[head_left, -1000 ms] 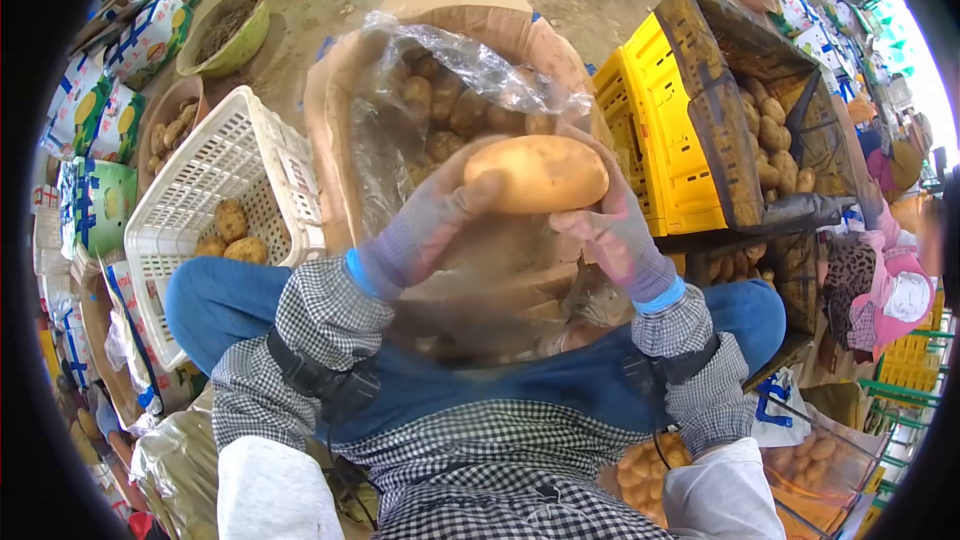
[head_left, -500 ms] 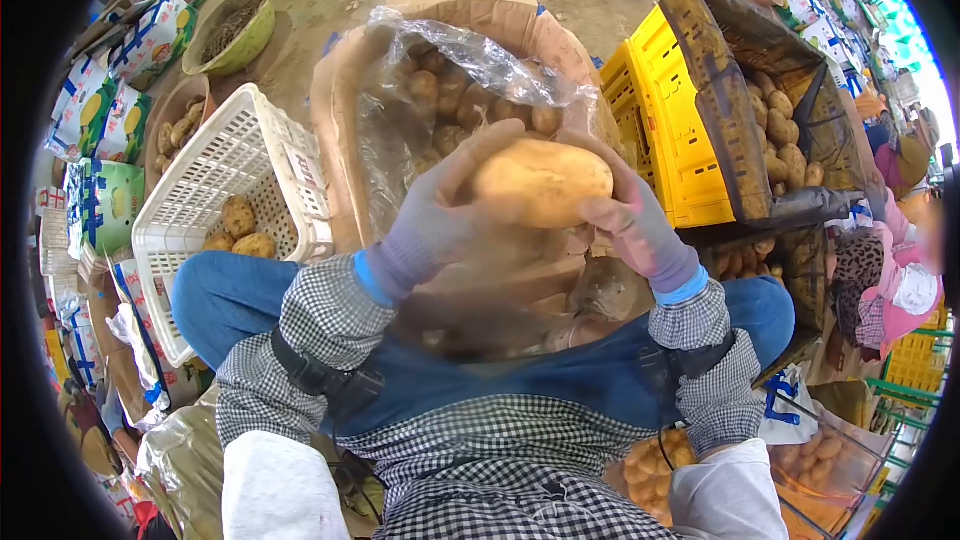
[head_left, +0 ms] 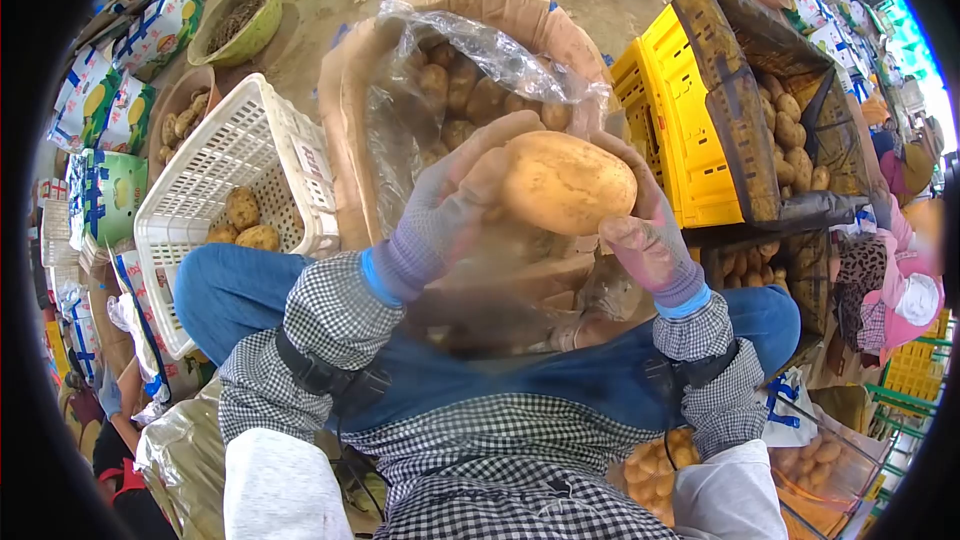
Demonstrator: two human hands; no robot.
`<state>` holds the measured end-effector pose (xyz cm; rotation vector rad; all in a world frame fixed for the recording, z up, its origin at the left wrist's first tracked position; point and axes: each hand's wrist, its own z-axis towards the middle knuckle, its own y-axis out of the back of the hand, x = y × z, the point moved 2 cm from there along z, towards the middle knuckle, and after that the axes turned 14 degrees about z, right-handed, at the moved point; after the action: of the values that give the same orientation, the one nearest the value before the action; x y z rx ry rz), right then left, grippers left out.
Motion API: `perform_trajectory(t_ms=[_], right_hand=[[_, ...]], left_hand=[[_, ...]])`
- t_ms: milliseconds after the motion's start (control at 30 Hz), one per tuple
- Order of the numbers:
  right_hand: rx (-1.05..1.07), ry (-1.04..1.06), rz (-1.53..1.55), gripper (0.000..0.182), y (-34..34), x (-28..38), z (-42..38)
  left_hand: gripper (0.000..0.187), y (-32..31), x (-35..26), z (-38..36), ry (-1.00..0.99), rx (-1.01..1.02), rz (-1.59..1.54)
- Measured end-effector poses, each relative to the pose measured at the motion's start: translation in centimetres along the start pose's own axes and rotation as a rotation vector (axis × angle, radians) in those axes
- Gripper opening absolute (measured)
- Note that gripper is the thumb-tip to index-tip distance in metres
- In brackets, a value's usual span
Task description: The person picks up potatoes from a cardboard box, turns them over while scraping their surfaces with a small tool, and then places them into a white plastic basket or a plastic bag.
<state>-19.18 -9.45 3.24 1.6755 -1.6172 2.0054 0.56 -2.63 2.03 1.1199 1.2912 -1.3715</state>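
A large pale-yellow potato (head_left: 570, 183) with a few darker marks is held up between my two gloved hands. My left hand (head_left: 455, 202) grips its left end, and my right hand (head_left: 648, 230) closes round its right end, thumb at the lower edge. Below and beyond the hands stands a cardboard box (head_left: 345, 140) with a clear plastic liner (head_left: 490, 45). Several brownish potatoes (head_left: 462, 90) lie inside that liner. The hands partly hide the box's near portion.
A white plastic basket (head_left: 200, 155) with a few potatoes is at the left. On the right, a yellow crate (head_left: 690, 110) adjoins a dark-lined container (head_left: 735, 130) of potatoes. A green tub (head_left: 258, 28) stands at the far left. A person in pink (head_left: 905, 285) is at the right edge.
Both hands have shifted the potato slightly to the right. It appears turned a little, its right end now lower. The camera view has moved slightly too.
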Motion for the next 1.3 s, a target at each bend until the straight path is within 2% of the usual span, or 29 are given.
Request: perform_trajectory(t_ms=[33,100,167,200,333,400,500,567,633,700,733,800,833,867,933,1000,1033,1067,1100,1133,1167,1200,1267,1300], right_hand=[[-0.009,0.002,-0.024,0.1,0.0,-0.1,-0.1],[-0.023,0.008,-0.074,0.099,0.2,-0.1,-0.1],[0.101,0.265,-0.718,0.097,1.3,-0.8,-0.1],[0.164,0.394,-1.039,0.095,1.8,-1.2,-0.2],[0.026,0.049,-0.493,0.087,0.7,-1.9,-0.9],[0.034,-0.035,-0.342,0.081,0.3,-1.7,-0.9],[-0.035,-0.057,-0.087,0.073,0.9,-2.7,-1.0],[-0.032,-0.059,-0.082,0.07,1.2,-3.5,-1.5],[0.005,-0.04,-0.106,0.068,1.5,-4.2,-1.6],[0.065,0.019,-0.159,0.067,1.7,-4.5,-1.4],[0.031,-0.05,-0.147,0.066,1.3,-4.2,-1.4],[-0.044,-0.189,-0.11,0.063,0.3,-3.2,-1.7],[0.005,-0.331,0.088,0.063,0.8,-3.4,-1.7],[0.058,-0.467,0.287,0.063,1.9,-3.2,-1.6],[0.07,-0.275,0.067,0.064,3.6,-1.6,-1.8],[-0.047,0.362,-0.737,0.067,4.0,1.1,-3.1],[-0.063,0.38,-0.579,0.066,4.1,3.4,-3.8],[-0.027,0.309,-0.005,0.065,4.5,6.2,-5.1],[0.017,0.277,0.445,0.064,5.3,9.6,-6.9],[0.039,0.32,0.57,0.063,6.3,13.0,-9.3],[0.029,0.389,0.59,0.063,7.4,15.8,-12.1],[-0.007,0.464,0.534,0.063,8.8,18.3,-15.4],[-0.09,0.626,0.329,0.067,12.7,20.9,-21.1],[-0.105,0.62,0.303,0.065,15.6,20.8,-23.3]], left_hand=[[0.066,-0.1,0.0,0.0,-0.007,-0.003,-0.013],[0.066,-0.5,0.0,-0.3,-0.097,-0.038,0.315],[0.068,-0.7,0.3,-0.6,-0.054,-0.045,0.439],[0.07,-0.7,0.7,-0.8,0.035,-0.035,0.399],[0.083,0.6,2.4,-0.7,0.195,-0.013,-0.09],[0.077,0.3,3.0,-0.7,0.026,-0.078,0.188],[0.072,-2.0,1.5,-1.1,-0.137,-0.258,0.83],[0.068,-2.4,1.4,-1.3,-0.196,-0.31,1.006],[0.062,-1.1,2.8,-1.3,-0.235,-0.256,0.865],[0.052,-0.1,3.5,-0.2,-0.137,-0.238,0.425],[0.048,0.0,3.7,0.0,-0.085,-0.23,0.207],[0.042,-0.7,2.5,-0.2,-0.174,-0.23,0.333],[0.04,-1.1,1.9,-0.5,-0.21,-0.222,0.396],[0.038,-1.1,1.7,-0.7,-0.168,-0.209,0.407],[0.036,-0.2,0.7,0.0,-0.121,-0.194,0.434],[0.036,1.0,-0.5,1.5,0.127,-0.272,0.51],[0.036,2.1,-0.8,2.3,0.254,-0.319,0.543],[0.038,4.0,1.1,2.9,0.184,-0.241,0.789],[0.043,6.5,4.2,3.1,0.274,-0.116,1.052],[0.047,7.3,5.9,3.6,0.46,-0.004,1.114],[0.052,8.1,7.6,4.0,0.636,0.135,1.184],[0.055,7.6,8.7,4.3,0.896,0.259,1.04],[0.058,8.8,15.9,5.3,1.059,0.362,1.033],[0.058,8.4,18.4,5.3,1.124,0.325,0.939]])
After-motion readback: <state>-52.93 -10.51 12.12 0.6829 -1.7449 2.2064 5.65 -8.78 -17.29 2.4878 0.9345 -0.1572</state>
